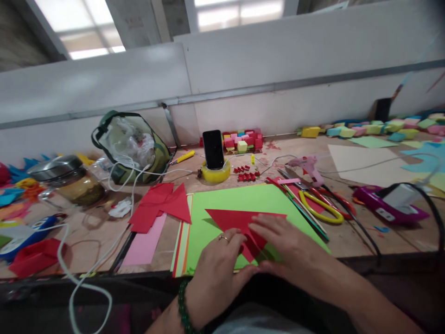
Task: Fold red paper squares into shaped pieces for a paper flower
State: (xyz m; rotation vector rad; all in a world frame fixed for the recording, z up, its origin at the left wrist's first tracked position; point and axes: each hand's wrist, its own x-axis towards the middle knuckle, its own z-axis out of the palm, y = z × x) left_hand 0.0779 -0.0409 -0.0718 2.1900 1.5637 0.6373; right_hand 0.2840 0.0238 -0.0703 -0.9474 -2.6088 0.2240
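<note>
A red sheet of paper (227, 219), folded to a triangle with its long edge away from me, lies on a stack of coloured paper with a green sheet (239, 197) on top. My left hand (217, 262), with a ring and a green bead bracelet (183, 306), has its fingers bent on the paper's left part, thumb at the near tip. Across the right part rest the fingers of my right hand (287, 243), its thumb close to the left one. Both hands hold the paper; the part beneath the fingers is hidden.
Folded red paper pieces (162, 206) lie left of the stack, beside a glass jar (74, 183) and a bag (134, 146). A phone (213, 149) stands behind. Scissors (321, 208), a pink glue gun (308, 167) and a purple power strip (389, 204) are on the right. Cables cross the table.
</note>
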